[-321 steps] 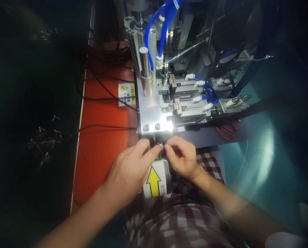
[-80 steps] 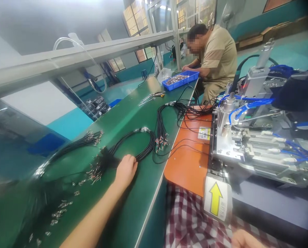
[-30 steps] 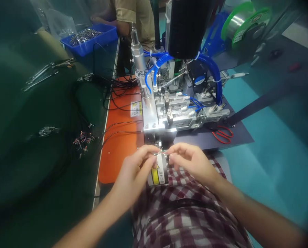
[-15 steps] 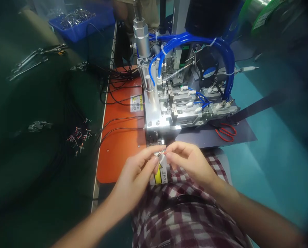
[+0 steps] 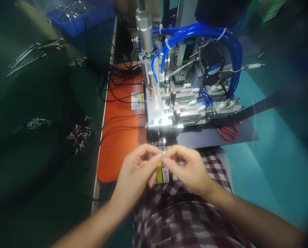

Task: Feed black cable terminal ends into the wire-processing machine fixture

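Basically both hands are pinched up close together, just in front of the metal machine (image 5: 155,112); the left hand (image 5: 137,168) has thumb and index finger nearly closed on a small shiny piece (image 5: 164,152) — mostly hidden, so can't tell exactly what it is; the right hand (image 5: 188,168) is pinched at the same piece, its fingertips right by the left ones. The yellow-and-white label (image 5: 159,174) sits just below them, over the checked fabric (image 5: 190,220); the orange board (image 5: 115,162) is off to the left with black cables (image 5: 115,116) running across it; red-handled tool (image 5: 229,139) lies on the dark plate (image 5: 200,137) to the right — blue bin (image 5: 77,29) of metal bits up top left.
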A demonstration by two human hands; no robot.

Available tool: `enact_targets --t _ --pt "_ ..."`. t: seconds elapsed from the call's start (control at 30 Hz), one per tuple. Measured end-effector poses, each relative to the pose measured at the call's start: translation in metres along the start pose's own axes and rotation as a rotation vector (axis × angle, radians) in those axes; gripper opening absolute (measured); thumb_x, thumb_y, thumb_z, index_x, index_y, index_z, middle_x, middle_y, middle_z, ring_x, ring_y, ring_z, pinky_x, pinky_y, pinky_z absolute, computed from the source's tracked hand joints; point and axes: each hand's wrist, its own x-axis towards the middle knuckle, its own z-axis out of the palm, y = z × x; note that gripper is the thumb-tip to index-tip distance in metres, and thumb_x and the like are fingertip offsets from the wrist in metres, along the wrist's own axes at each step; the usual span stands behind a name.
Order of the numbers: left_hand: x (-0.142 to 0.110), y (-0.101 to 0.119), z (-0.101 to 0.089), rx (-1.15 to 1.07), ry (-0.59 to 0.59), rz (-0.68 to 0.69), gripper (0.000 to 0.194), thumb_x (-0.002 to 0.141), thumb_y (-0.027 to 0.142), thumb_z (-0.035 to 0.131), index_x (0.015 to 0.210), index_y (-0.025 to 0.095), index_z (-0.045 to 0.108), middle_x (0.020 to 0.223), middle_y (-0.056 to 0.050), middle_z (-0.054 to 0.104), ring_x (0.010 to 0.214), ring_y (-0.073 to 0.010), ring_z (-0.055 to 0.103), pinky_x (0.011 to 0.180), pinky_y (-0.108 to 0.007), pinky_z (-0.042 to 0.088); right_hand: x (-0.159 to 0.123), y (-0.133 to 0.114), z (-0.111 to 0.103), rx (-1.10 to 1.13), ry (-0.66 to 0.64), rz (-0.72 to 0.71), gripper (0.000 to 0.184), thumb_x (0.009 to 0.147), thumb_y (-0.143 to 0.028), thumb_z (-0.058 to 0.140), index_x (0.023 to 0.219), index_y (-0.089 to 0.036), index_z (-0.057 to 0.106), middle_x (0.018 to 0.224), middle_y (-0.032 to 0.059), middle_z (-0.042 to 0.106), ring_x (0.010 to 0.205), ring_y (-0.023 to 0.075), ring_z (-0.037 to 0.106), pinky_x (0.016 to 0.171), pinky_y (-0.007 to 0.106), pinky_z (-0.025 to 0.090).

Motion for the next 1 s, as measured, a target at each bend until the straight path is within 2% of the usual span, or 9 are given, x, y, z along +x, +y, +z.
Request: enact_targets --t 0.13,0.3,0.43,0.6,0.73,0.9,1.0 --pt "0.003 -0.002 0.0 -0.065 0.066 -0.011 0.02 0.081 0.037 0.067 0.079 0.017 0.063 0.048 0.007 0.042 0.041 -0.0047 0.033 0.041 -0.017 0.025 -0.001 0.001 0.002 -0.038 -0.003 -0.02 0.012 0.082 -0.019 0.061 0.07 -0.018 0.06 0.065 -0.0013 0.059 0.059 0.0111 0.052 0.057 0.024 0.042" --pt "0.005 -0.001 -0.001 -0.114 0.061 -0.044 0.021 0.08 0.037 0.068 0.078 0.017 0.063 0.044 0.008 0.04 0.038 -0.0026 0.028 0.04 -0.016 0.023 0.007 -0.001 -0.008 -0.027 -0.096 0.06 0.01 0.083 -0.026 0.063 0.079 -0.017 0.066 0.068 -0.0003 0.062 0.061 0.0118 0.053 0.058 0.024 0.043" --pt "0.006 0.001 0.0 -0.107 0.059 -0.058 0.022 0.079 0.037 0.069 0.079 0.017 0.063 0.043 0.008 0.041 0.036 -0.0026 0.03 0.04 -0.016 0.022 0.014 -0.005 -0.016 0.041 -0.066 0.098 0.01 0.083 -0.025 0.063 0.08 -0.016 0.066 0.068 -0.0003 0.062 0.061 0.0111 0.052 0.058 0.024 0.043" --pt "0.006 0.0 0.0 -0.11 0.046 -0.069 0.022 0.08 0.038 0.068 0.08 0.016 0.063 0.044 0.007 0.042 0.036 -0.0036 0.031 0.038 -0.017 0.021 0.013 -0.008 -0.01 0.143 -0.098 0.161 0.012 0.081 -0.022 0.062 0.072 -0.016 0.06 0.063 -0.0031 0.054 0.053 0.0086 0.046 0.052 0.023 0.041" --pt "0.005 0.0 0.001 -0.12 0.042 -0.064 0.021 0.08 0.036 0.068 0.08 0.016 0.062 0.044 0.007 0.043 0.036 -0.0028 0.031 0.039 -0.017 0.021 0.01 -0.005 -0.004 0.133 -0.058 0.153 0.013 0.082 -0.021 0.06 0.071 -0.016 0.057 0.062 -0.0039 0.05 0.054 0.0084 0.044 0.053 0.022 0.04" --pt "0.003 0.002 0.001 -0.114 0.051 -0.058 0.021 0.081 0.035 0.068 0.081 0.015 0.062 0.059 0.003 0.056 0.036 -0.0006 0.034 0.04 -0.017 0.022 0.012 -0.004 -0.012 0.145 -0.121 0.168 0.012 0.083 -0.024 0.061 0.075 -0.016 0.06 0.064 -0.0027 0.053 0.055 0.0087 0.045 0.052 0.022 0.039" --pt "0.003 0.002 0.0 -0.107 0.038 -0.055 0.02 0.082 0.034 0.068 0.082 0.015 0.063 0.062 0.003 0.057 0.037 0.0 0.035 0.04 -0.016 0.023 0.016 -0.007 -0.017 0.207 -0.118 0.184 0.014 0.082 -0.027 0.063 0.075 -0.016 0.06 0.062 -0.0037 0.052 0.051 0.0073 0.041 0.048 0.021 0.036"
